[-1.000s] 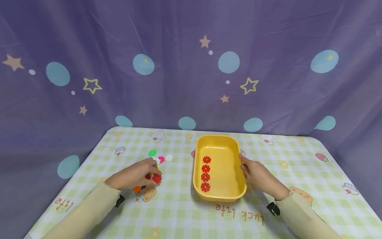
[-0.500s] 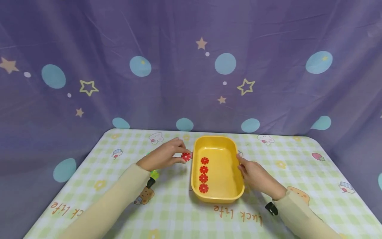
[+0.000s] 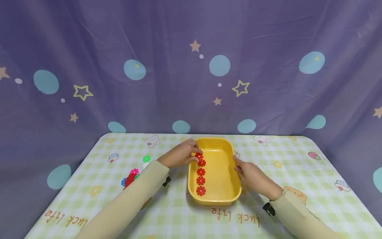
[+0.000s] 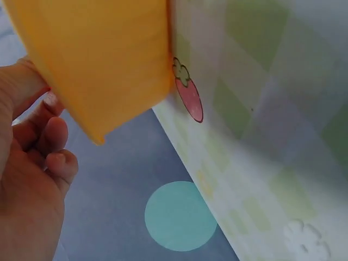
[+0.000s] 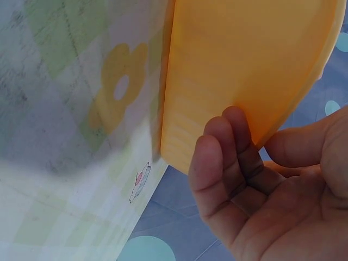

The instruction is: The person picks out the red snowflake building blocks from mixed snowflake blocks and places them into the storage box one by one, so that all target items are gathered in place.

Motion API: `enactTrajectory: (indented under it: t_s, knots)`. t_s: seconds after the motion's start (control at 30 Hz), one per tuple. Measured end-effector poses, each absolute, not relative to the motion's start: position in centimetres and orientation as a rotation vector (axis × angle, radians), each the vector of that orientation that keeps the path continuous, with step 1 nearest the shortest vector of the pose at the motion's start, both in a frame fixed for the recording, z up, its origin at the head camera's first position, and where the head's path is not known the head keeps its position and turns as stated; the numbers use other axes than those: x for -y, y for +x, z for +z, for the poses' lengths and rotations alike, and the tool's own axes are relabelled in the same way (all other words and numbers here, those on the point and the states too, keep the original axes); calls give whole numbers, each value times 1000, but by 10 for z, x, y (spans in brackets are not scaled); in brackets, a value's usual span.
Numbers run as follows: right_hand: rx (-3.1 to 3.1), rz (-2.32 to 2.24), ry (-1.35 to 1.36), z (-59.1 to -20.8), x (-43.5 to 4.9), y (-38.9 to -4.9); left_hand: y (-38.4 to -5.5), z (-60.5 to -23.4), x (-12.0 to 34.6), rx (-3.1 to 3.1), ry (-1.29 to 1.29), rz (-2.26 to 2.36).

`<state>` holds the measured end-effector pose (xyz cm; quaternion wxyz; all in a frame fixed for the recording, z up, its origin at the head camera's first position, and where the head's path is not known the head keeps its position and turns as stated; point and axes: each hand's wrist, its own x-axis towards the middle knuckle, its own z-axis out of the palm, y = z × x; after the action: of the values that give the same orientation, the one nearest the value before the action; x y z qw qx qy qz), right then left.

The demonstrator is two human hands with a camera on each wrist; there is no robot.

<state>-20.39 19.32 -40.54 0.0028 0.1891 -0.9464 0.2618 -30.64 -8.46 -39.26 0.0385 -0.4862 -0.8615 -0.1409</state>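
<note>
A red snowflake disc (image 3: 199, 155) is pinched between the thumb and fingertips of my left hand (image 3: 180, 154). This hand reaches over the left rim of a yellow tray (image 3: 222, 181), near its far end. Several red discs (image 3: 201, 181) lie flat in a column along the tray's left side, and the held one is at the column's far end. My right hand (image 3: 256, 176) grips the tray's right rim. In the right wrist view, the thumb is at the rim and the fingers (image 5: 209, 163) lie against the outer wall. The tray hides the held disc in the left wrist view.
A loose pile of coloured snowflake discs (image 3: 130, 179) lies left of the tray, partly behind my left sleeve. Green (image 3: 146, 159) and white discs (image 3: 145, 165) lie just beyond it. A purple curtain (image 3: 167, 99) hangs behind the checked tablecloth (image 3: 262, 225).
My left hand has picked a red disc from the pile and carried it right, over the rim and into the tray. My right hand stays on the tray's right rim.
</note>
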Motion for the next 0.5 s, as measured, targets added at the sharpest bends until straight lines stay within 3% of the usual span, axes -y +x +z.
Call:
enactTrajectory:
  t_s: [0.5]
  knots:
    - [2970, 783, 604, -406, -194, -205, -335, -395, 48, 2736, -1575, 50]
